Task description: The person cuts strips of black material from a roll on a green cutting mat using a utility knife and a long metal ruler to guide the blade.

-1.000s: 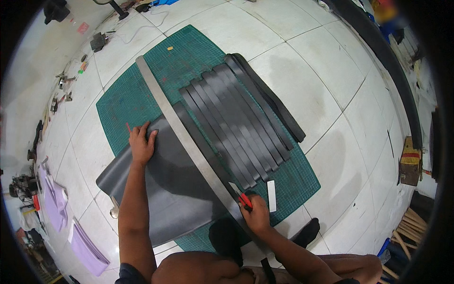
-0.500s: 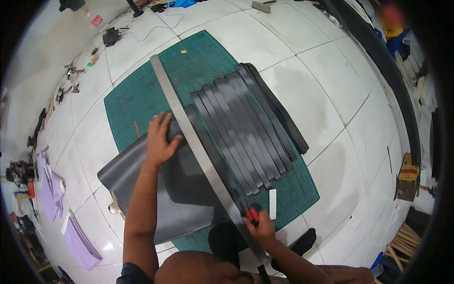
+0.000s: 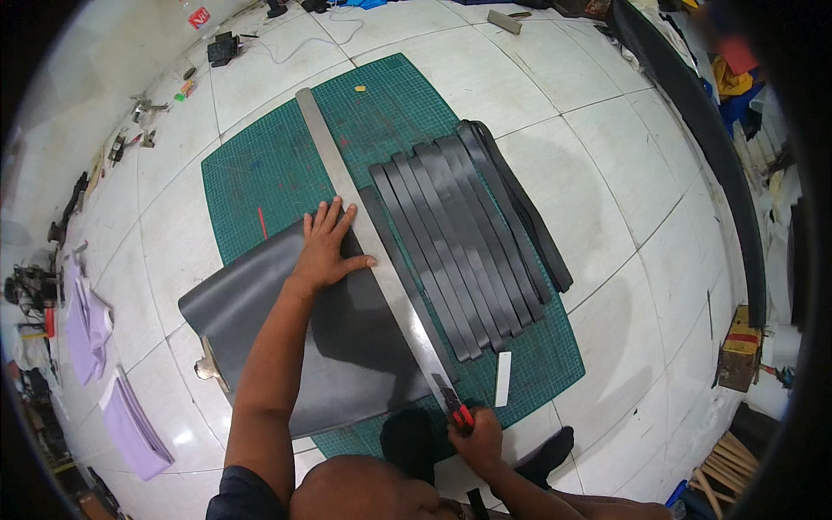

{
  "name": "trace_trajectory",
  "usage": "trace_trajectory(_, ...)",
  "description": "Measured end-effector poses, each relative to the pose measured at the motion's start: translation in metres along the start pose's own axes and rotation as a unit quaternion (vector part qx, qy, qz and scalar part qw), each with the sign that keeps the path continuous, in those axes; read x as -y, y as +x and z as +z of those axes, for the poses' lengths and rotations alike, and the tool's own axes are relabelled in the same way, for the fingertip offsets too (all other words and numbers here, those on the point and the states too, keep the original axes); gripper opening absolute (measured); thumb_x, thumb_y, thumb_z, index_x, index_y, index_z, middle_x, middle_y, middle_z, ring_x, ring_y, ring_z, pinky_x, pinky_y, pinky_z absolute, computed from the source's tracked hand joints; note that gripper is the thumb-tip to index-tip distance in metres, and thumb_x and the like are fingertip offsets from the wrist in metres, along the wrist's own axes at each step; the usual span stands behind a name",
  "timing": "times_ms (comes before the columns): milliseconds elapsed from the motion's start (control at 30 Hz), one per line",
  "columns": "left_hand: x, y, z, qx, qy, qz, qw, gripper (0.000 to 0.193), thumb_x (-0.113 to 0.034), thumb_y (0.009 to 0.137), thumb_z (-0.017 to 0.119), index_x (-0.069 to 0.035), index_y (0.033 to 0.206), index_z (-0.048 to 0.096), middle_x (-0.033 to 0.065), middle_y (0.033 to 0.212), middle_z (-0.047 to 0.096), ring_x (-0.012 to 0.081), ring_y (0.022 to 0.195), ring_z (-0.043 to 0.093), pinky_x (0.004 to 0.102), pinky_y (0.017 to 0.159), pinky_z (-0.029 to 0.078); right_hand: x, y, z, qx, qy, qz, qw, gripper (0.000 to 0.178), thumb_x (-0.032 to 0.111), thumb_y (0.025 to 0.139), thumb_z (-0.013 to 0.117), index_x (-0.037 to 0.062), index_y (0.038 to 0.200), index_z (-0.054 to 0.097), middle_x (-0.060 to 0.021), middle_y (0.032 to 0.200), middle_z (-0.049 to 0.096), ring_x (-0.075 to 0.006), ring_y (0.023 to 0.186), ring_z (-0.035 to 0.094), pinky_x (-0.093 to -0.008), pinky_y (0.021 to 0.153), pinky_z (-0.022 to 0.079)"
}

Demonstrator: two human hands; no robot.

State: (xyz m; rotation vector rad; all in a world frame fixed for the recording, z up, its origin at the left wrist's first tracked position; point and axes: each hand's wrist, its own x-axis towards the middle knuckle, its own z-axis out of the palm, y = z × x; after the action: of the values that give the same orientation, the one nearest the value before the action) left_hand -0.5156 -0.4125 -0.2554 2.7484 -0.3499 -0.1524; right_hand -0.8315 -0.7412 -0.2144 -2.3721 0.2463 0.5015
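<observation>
My left hand (image 3: 326,249) lies palm down with fingers spread, its thumb and fingertips at the edge of a long metal ruler (image 3: 394,295). Beneath them is a dark grey, leather-like sheet (image 3: 251,325), folded over at its left side; a narrow margin of it shows right of the ruler. Closed around a red and black utility knife (image 3: 460,416), my right hand (image 3: 479,438) is at the ruler's near end, the blade end over the metal. A green cutting mat (image 3: 260,178) lies under everything. Several dark folded strips (image 3: 464,251) sit side by side to the right.
A white bar (image 3: 503,379) lies by the strips' near ends. A metal clip (image 3: 208,367) grips the sheet's left edge. Lilac cloth (image 3: 136,426) rests on the tiled floor (image 3: 598,199) at left. A long dark roll (image 3: 702,130) and a wooden block (image 3: 739,351) are far right.
My left hand has shifted right and spread its fingers against the ruler. The knife has moved from the ruler's right side to over its near end. The whole view has shifted slightly.
</observation>
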Motion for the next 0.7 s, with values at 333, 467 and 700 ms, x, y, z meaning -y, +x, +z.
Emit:
trace_trajectory(333,-0.006,0.0,0.002,-0.002,0.016,-0.012,1.0,0.111,-0.07,0.071,0.075,-0.008,0.155,0.037,0.0226,0.164,0.023,0.0424,0.154,0.014,0.0602,0.123,0.008,-0.005,0.017,-0.024,-0.099,0.032,0.033,0.994,0.036,0.031,0.087,0.079,0.0025,0.097,0.06,-0.018,0.092,0.059,-0.0389,0.086,0.061,-0.0469,0.077,0.048)
trace_trajectory(467,-0.008,-0.003,0.007,-0.064,0.022,0.036,0.997,0.099,-0.064,0.077,0.075,-0.004,0.148,0.044,0.0215,0.159,0.032,0.0427,0.151,0.021,0.0592,0.123,0.012,-0.031,0.055,-0.052,-0.194,0.005,0.008,0.981,0.032,0.022,0.091,0.076,-0.0003,0.108,0.062,-0.0197,0.097,0.059,-0.0388,0.091,0.061,-0.0445,0.079,0.049)
trace_trajectory(700,-0.005,0.0,0.031,-0.16,-0.044,0.027,0.986,0.071,-0.049,0.088,0.071,-0.001,0.138,0.054,0.021,0.15,0.045,0.042,0.145,0.034,0.0576,0.121,0.022,-0.052,0.059,-0.039,-0.143,0.027,0.01,0.989,0.034,0.016,0.089,0.076,-0.0013,0.114,0.061,-0.0198,0.102,0.06,-0.0379,0.095,0.061,-0.0445,0.084,0.048)
